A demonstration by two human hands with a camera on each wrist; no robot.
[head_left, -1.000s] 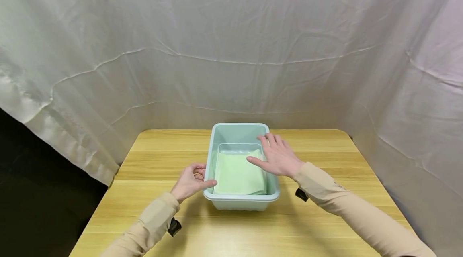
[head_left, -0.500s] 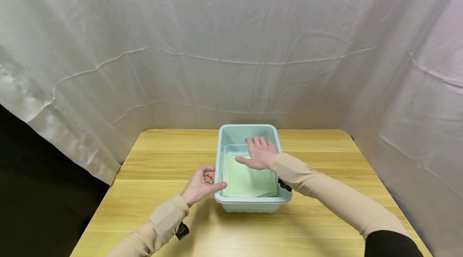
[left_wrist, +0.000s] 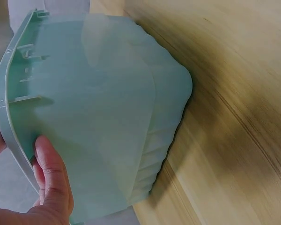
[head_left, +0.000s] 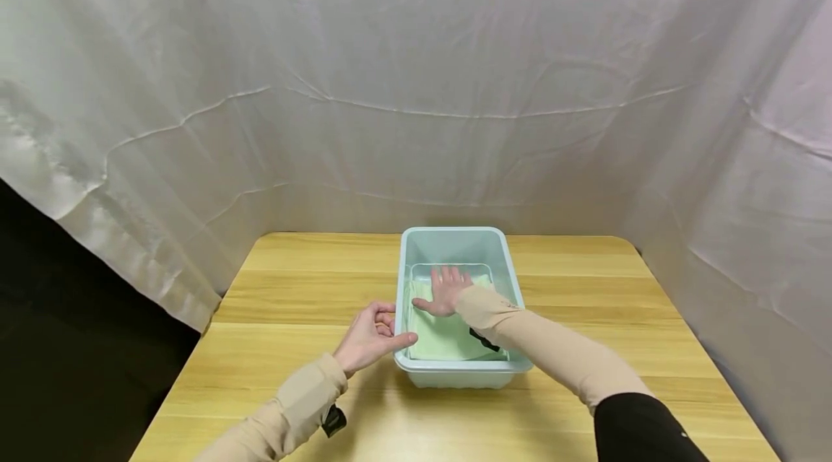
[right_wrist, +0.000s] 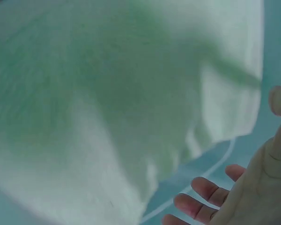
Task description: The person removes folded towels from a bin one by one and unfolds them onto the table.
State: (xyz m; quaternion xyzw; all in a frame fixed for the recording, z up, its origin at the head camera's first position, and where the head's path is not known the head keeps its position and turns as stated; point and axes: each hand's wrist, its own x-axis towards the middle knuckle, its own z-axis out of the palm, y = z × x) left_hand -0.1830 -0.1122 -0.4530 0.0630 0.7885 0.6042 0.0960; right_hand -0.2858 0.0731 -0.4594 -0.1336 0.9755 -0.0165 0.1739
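Note:
A pale blue-green plastic bin (head_left: pixel 455 245) stands on the table, with a folded light green cloth (head_left: pixel 442 343) lying flat on its bottom. My left hand (head_left: pixel 370 339) pinches the bin's left rim, thumb over the top and fingers curled beneath it outside. The left wrist view shows those fingers (left_wrist: pixel 54 178) against the ribbed underside of the rim. Inside the bin, my right hand (head_left: pixel 447 294) is spread palm down over the far part of the cloth, fingers straight. In the right wrist view the cloth (right_wrist: pixel 98 117) fills most of the picture, its edge near the fingertips.
The wooden table (head_left: pixel 312 281) extends on both sides of the bin. A light grey curtain (head_left: pixel 416 86) hangs behind the table and along its sides. Dark space (head_left: pixel 65 346) shows at the far left.
The bin has shifted right, with my left hand still gripping its rim. My right hand has moved left and down, from above the right rim to inside the bin over the cloth.

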